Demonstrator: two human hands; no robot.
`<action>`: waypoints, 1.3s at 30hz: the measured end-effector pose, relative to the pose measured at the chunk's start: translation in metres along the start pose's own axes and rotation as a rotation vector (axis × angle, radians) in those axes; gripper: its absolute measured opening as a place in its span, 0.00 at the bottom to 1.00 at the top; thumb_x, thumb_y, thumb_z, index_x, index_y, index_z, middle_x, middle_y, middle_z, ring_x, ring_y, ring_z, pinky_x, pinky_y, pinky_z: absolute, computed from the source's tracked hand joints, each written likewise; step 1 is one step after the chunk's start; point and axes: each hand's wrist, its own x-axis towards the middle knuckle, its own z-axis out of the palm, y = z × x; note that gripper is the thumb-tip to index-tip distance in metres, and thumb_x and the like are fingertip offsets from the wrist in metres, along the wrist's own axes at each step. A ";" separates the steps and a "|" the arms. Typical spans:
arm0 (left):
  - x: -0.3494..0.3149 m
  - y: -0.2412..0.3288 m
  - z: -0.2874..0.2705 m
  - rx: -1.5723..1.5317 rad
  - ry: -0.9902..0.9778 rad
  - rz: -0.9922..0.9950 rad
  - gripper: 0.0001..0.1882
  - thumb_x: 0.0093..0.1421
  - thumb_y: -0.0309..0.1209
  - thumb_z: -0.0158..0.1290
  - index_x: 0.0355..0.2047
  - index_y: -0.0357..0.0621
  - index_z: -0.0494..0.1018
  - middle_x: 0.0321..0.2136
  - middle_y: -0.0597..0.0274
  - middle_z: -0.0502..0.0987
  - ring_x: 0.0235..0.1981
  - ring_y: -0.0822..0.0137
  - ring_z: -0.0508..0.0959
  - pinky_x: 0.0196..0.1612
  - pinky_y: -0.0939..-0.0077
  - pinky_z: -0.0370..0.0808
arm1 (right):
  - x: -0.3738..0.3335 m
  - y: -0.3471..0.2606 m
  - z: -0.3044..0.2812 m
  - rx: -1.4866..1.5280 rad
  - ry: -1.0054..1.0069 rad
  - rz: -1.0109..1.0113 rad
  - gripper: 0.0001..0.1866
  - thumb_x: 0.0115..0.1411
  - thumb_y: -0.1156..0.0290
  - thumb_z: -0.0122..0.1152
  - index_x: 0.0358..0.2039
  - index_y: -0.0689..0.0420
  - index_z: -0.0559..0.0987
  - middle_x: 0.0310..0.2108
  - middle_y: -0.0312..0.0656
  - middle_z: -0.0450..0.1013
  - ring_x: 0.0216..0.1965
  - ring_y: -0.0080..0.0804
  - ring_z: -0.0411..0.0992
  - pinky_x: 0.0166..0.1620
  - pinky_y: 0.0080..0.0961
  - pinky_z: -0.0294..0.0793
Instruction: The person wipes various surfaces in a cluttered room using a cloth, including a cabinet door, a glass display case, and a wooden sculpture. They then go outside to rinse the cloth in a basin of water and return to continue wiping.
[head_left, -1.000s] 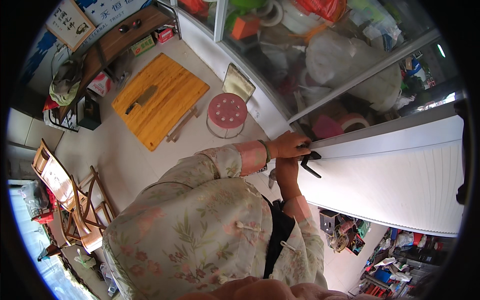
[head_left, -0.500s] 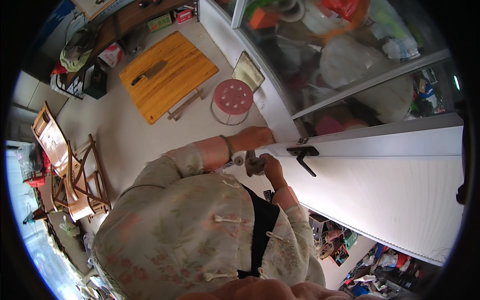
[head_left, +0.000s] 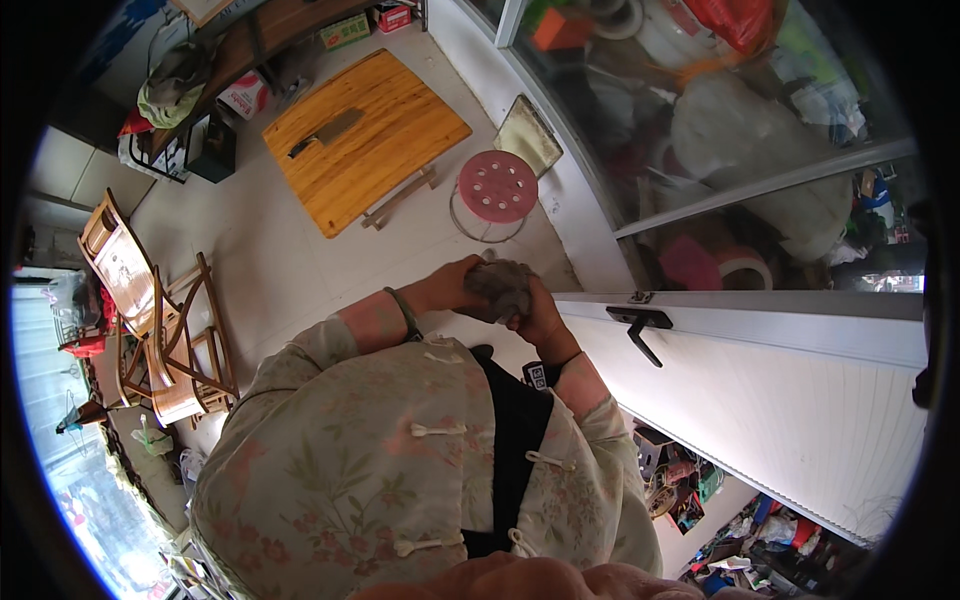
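A crumpled grey cloth (head_left: 500, 288) is bunched up in front of my body, between my two hands. My left hand (head_left: 455, 284) grips its left side, a dark bangle showing on that wrist. On the other side my right hand (head_left: 540, 316) has its fingers closed around the cloth. Part of the fingers is hidden behind the folds. A white door (head_left: 740, 400) with a black lever handle (head_left: 640, 330) stands just right of my right hand, not touched by it.
Beyond my hands stands a round pink stool (head_left: 497, 187). A low wooden table (head_left: 390, 130) bears a cleaver-like knife (head_left: 335, 130). Wooden chairs (head_left: 150, 310) are at the left. Behind the glass panel (head_left: 640, 160) bags are piled, and clutter lies on the floor at lower right.
My left hand has drawn back from beside the door frame and now grips the cloth, which only my right hand held before. The view has shifted slightly.
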 end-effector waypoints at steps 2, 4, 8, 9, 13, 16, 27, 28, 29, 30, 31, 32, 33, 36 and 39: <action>-0.006 -0.003 -0.023 0.031 0.021 -0.084 0.29 0.50 0.32 0.63 0.52 0.40 0.66 0.43 0.56 0.76 0.44 0.67 0.76 0.48 0.71 0.72 | 0.012 0.002 0.013 -0.089 -0.006 0.047 0.19 0.64 0.53 0.41 0.49 0.47 0.70 0.36 0.30 0.74 0.26 0.20 0.70 0.15 0.14 0.60; -0.016 -0.012 -0.046 -0.074 0.069 -0.088 0.24 0.51 0.31 0.62 0.47 0.41 0.68 0.38 0.59 0.77 0.42 0.69 0.75 0.46 0.72 0.73 | 0.024 0.003 0.025 -0.186 -0.067 0.007 0.20 0.62 0.52 0.45 0.50 0.47 0.70 0.36 0.31 0.73 0.28 0.21 0.71 0.18 0.15 0.64; -0.040 -0.033 -0.091 -0.168 0.121 -0.077 0.21 0.52 0.28 0.59 0.46 0.42 0.67 0.37 0.62 0.75 0.41 0.73 0.74 0.44 0.75 0.73 | 0.043 0.007 0.060 -0.286 -0.059 -0.041 0.25 0.57 0.52 0.52 0.52 0.51 0.69 0.41 0.36 0.73 0.35 0.24 0.73 0.26 0.20 0.73; -0.047 -0.037 -0.100 -0.152 0.118 -0.089 0.20 0.52 0.24 0.57 0.46 0.43 0.67 0.37 0.63 0.74 0.41 0.74 0.73 0.43 0.76 0.73 | 0.048 0.008 0.071 -0.266 -0.194 -0.095 0.32 0.55 0.50 0.56 0.56 0.56 0.67 0.48 0.40 0.71 0.45 0.31 0.72 0.43 0.30 0.76; -0.062 -0.048 -0.128 -0.283 0.150 -0.018 0.21 0.54 0.24 0.56 0.49 0.41 0.66 0.39 0.59 0.76 0.42 0.70 0.75 0.45 0.74 0.73 | 0.066 0.009 0.113 -0.205 -0.400 -0.135 0.40 0.56 0.47 0.58 0.61 0.60 0.62 0.54 0.45 0.67 0.54 0.37 0.67 0.56 0.38 0.67; -0.075 -0.056 -0.154 -0.363 0.248 -0.149 0.23 0.58 0.27 0.55 0.53 0.41 0.63 0.41 0.57 0.76 0.41 0.70 0.76 0.42 0.76 0.75 | 0.083 0.004 0.133 -0.177 -0.451 -0.126 0.42 0.58 0.46 0.58 0.63 0.61 0.59 0.56 0.46 0.64 0.57 0.38 0.64 0.59 0.39 0.64; -0.100 -0.074 -0.206 -1.056 0.432 -0.029 0.28 0.69 0.47 0.39 0.62 0.41 0.57 0.56 0.60 0.67 0.56 0.66 0.68 0.59 0.70 0.66 | 0.147 0.007 0.131 -1.049 0.109 -0.007 0.23 0.55 0.55 0.63 0.44 0.61 0.77 0.30 0.37 0.73 0.27 0.24 0.69 0.29 0.23 0.69; -0.098 -0.073 -0.205 -1.126 0.348 0.007 0.29 0.69 0.49 0.38 0.62 0.40 0.57 0.57 0.59 0.67 0.57 0.65 0.67 0.60 0.69 0.65 | 0.148 0.005 0.131 -0.926 0.073 -0.039 0.22 0.56 0.56 0.62 0.43 0.60 0.77 0.31 0.37 0.72 0.28 0.24 0.69 0.30 0.23 0.69; -0.095 -0.070 -0.201 -1.015 0.335 -0.029 0.31 0.69 0.51 0.35 0.62 0.40 0.57 0.58 0.58 0.65 0.58 0.64 0.66 0.62 0.67 0.63 | 0.149 0.005 0.132 -0.810 0.102 -0.041 0.21 0.57 0.56 0.61 0.43 0.59 0.76 0.31 0.36 0.72 0.30 0.24 0.69 0.32 0.24 0.70; -0.092 -0.067 -0.194 -1.220 0.345 -0.064 0.32 0.69 0.52 0.35 0.63 0.41 0.55 0.60 0.57 0.63 0.61 0.64 0.63 0.64 0.66 0.60 | 0.149 0.001 0.134 -0.685 0.101 -0.007 0.20 0.58 0.56 0.59 0.43 0.58 0.76 0.32 0.36 0.71 0.31 0.25 0.69 0.33 0.24 0.71; -0.087 -0.063 -0.190 -1.216 0.323 -0.085 0.32 0.69 0.52 0.35 0.64 0.42 0.54 0.61 0.57 0.62 0.62 0.63 0.62 0.64 0.65 0.59 | 0.150 -0.001 0.137 -0.561 0.112 -0.008 0.17 0.62 0.56 0.55 0.44 0.56 0.75 0.35 0.36 0.71 0.37 0.26 0.69 0.39 0.28 0.72; -0.082 -0.058 -0.188 -1.250 0.265 -0.033 0.33 0.69 0.53 0.35 0.65 0.43 0.53 0.62 0.57 0.61 0.63 0.63 0.61 0.65 0.64 0.58 | 0.150 -0.006 0.140 -0.490 0.054 -0.006 0.21 0.63 0.55 0.54 0.51 0.53 0.71 0.43 0.37 0.70 0.43 0.29 0.69 0.44 0.32 0.73; -0.079 -0.054 -0.189 -1.247 0.205 -0.029 0.33 0.68 0.54 0.35 0.65 0.45 0.52 0.62 0.57 0.60 0.63 0.62 0.61 0.66 0.63 0.57 | 0.151 -0.009 0.145 -0.462 0.009 -0.006 0.24 0.63 0.55 0.54 0.55 0.52 0.67 0.47 0.38 0.68 0.45 0.31 0.68 0.45 0.33 0.73; -0.069 -0.039 -0.191 -1.289 0.110 0.001 0.36 0.67 0.57 0.34 0.66 0.47 0.49 0.63 0.57 0.58 0.64 0.59 0.60 0.66 0.60 0.56 | 0.161 -0.019 0.155 -0.512 -0.187 -0.060 0.40 0.57 0.59 0.63 0.65 0.49 0.53 0.62 0.45 0.54 0.56 0.37 0.62 0.53 0.37 0.71; -0.059 -0.028 -0.199 -1.284 0.089 0.009 0.38 0.66 0.58 0.34 0.67 0.47 0.48 0.64 0.57 0.57 0.64 0.58 0.59 0.66 0.59 0.55 | 0.177 -0.024 0.160 -0.666 -0.318 -0.210 0.41 0.53 0.65 0.68 0.63 0.57 0.57 0.56 0.45 0.63 0.54 0.34 0.66 0.52 0.32 0.71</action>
